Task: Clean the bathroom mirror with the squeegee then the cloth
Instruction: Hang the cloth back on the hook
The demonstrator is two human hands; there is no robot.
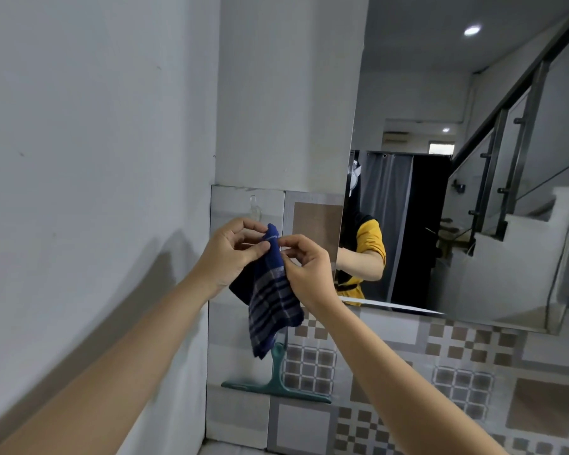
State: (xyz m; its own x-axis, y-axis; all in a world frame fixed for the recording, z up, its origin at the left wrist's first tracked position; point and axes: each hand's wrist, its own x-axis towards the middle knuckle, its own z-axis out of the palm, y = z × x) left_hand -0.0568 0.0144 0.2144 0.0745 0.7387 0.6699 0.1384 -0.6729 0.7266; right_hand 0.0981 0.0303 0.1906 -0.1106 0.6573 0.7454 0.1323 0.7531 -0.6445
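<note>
A dark blue cloth with pale stripes hangs in front of the tiled wall, left of the mirror. My left hand and my right hand both pinch its top corner, just below a clear plastic wall hook. The cloth's lower part hangs loose. Under it, a green squeegee hangs on the tiles with its blade at the bottom; the cloth covers the top of its handle. The mirror reflects a yellow sleeve and a staircase.
A plain white wall stands close on the left. Patterned grey and brown tiles cover the wall below the mirror. The mirror's lower edge runs to the right of my right wrist.
</note>
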